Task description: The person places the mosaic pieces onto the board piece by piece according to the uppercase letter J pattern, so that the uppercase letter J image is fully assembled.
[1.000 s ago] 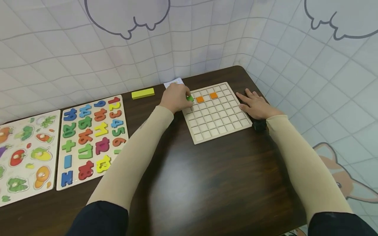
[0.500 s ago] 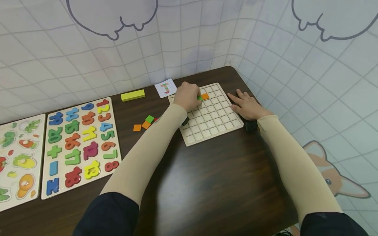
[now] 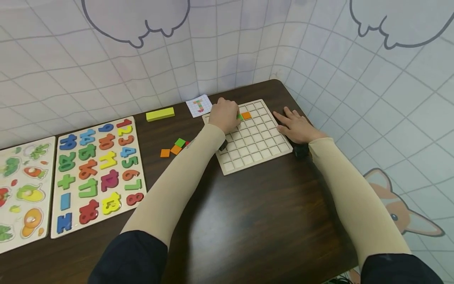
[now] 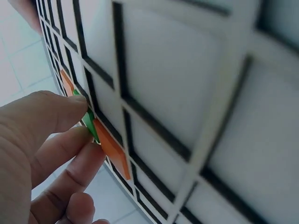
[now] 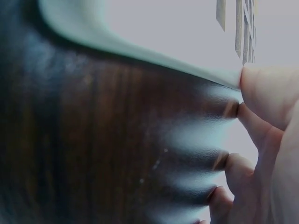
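Observation:
My left hand [image 3: 224,115] pinches a small green square tile [image 4: 88,120] between thumb and fingers, over the upper rows of a pale wooden grid board [image 3: 252,150]. In the left wrist view, the green tile sits at a cell between one orange tile [image 4: 112,150] and another orange tile [image 4: 67,83]. From the head, the left hand hides the nearer orange tile; the farther orange tile [image 3: 246,115] shows. My right hand [image 3: 297,127] rests with fingers spread on the table at the board's right side, its thumb [image 5: 266,93] touching the board's edge.
Loose orange tiles [image 3: 165,153], a green tile [image 3: 180,142] and part of a red one lie left of the board. A pattern card [image 3: 199,105] and yellow block [image 3: 160,114] lie behind. Number [image 3: 97,173] and vegetable puzzles [image 3: 25,189] occupy the left.
The left hand has moved right across the board with the green tile, to between the orange tiles. The card and loose tiles came out from behind it. The right hand stays at the board's edge.

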### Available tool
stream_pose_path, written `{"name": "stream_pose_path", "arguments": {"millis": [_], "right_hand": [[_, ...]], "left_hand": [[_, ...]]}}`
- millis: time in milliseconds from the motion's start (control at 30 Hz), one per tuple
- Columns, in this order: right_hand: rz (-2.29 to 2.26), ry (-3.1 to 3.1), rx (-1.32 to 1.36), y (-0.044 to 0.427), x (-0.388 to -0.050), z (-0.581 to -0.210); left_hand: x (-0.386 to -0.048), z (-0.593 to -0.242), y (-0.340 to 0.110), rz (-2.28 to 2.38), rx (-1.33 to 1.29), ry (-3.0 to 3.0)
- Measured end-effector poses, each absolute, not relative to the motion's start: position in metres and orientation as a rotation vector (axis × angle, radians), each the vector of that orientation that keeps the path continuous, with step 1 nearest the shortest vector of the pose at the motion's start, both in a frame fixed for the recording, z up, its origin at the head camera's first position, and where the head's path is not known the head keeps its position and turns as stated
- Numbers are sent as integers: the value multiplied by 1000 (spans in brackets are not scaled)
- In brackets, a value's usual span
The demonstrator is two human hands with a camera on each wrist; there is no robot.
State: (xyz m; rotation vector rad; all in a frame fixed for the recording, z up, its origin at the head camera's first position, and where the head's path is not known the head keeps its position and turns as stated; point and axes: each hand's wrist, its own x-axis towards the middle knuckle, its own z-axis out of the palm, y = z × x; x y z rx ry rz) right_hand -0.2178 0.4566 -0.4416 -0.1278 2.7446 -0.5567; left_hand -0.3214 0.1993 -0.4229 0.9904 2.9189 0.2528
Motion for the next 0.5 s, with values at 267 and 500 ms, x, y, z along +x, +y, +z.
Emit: {"name": "stream_pose_path", "arguments": {"millis": [267, 500], "right_hand": [[-590, 2720, -165, 452, -218, -449], [-584, 2713, -171, 459, -219, -443]], "left_hand": [[-316, -422, 161, 409, 879, 2906], [-316, -411, 114, 558, 792, 2893]]}}
